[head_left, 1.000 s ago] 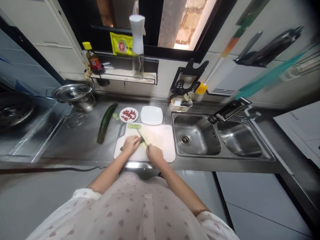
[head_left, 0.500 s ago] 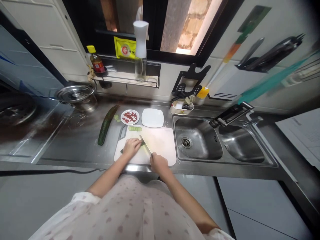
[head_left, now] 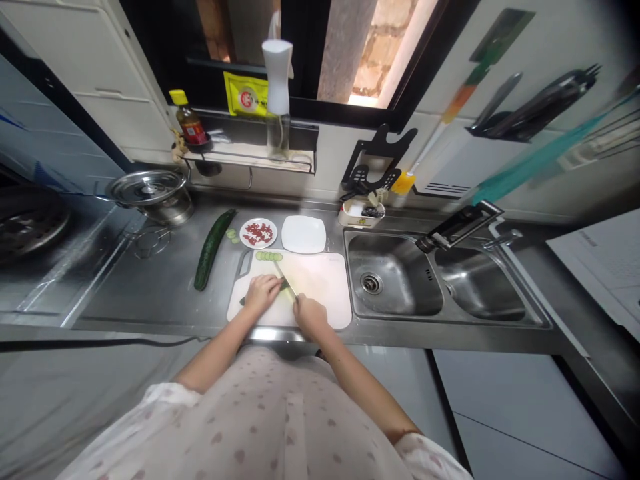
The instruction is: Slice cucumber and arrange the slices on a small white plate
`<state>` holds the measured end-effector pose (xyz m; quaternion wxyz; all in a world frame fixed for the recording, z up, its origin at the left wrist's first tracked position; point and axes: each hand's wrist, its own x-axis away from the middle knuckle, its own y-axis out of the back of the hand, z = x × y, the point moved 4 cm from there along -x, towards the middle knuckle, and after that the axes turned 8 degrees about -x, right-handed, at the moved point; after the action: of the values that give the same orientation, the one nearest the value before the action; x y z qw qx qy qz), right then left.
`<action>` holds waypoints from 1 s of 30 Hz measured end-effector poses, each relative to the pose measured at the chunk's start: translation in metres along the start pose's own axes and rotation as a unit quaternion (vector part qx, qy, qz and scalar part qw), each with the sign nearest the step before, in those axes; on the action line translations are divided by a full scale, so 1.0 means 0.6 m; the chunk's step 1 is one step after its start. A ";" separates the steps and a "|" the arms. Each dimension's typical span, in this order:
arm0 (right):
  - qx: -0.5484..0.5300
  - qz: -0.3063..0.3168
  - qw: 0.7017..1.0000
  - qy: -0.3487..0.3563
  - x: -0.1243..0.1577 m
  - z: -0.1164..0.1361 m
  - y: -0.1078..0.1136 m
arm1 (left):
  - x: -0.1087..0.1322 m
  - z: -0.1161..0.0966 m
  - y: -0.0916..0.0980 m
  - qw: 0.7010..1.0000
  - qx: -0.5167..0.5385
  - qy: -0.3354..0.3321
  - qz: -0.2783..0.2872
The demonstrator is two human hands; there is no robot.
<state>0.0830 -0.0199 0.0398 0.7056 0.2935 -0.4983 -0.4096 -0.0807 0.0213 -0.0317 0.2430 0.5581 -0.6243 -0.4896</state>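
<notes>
On the white cutting board (head_left: 320,283) my left hand (head_left: 261,293) presses down on a piece of cucumber (head_left: 285,285), fingers curled over it. My right hand (head_left: 310,315) is closed round the handle of a knife (head_left: 286,280), whose blade lies against the cucumber right beside my left fingers. A row of several cucumber slices (head_left: 269,256) lies along the board's far edge.
A whole cucumber (head_left: 214,247) lies left of the board with two slices (head_left: 231,235) beside it. Behind the board are a small plate of red pieces (head_left: 259,233) and a white square plate (head_left: 303,234). A double sink (head_left: 400,280) is at the right, a lidded pot (head_left: 150,193) far left.
My right hand drew back towards me with the knife, then came forward again to the cucumber. My left hand has stayed on the cucumber.
</notes>
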 end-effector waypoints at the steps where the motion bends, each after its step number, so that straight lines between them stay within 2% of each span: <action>1: 0.002 0.002 1.000 -0.003 0.005 -0.005 -0.002 | 0.000 0.000 0.000 1.000 0.001 0.001 0.000; 6: 0.008 0.019 1.000 -0.012 0.022 -0.021 -0.012 | 0.001 0.001 -0.001 1.000 0.004 0.003 0.000; 15: 0.008 0.001 1.000 0.006 -0.007 0.007 0.001 | 0.000 0.001 0.000 1.000 0.003 0.001 0.001; 24: 0.011 0.020 1.000 -0.002 0.015 -0.018 -0.006 | 0.000 -0.002 0.005 1.000 0.009 0.005 0.001; 30: 0.009 0.009 1.000 0.018 0.000 -0.008 -0.005 | 0.000 -0.004 0.006 1.000 0.007 0.004 0.006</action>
<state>0.0864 -0.0212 0.0355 0.7153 0.3024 -0.4923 -0.3931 -0.0803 0.0200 -0.0277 0.2445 0.5582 -0.6296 -0.4819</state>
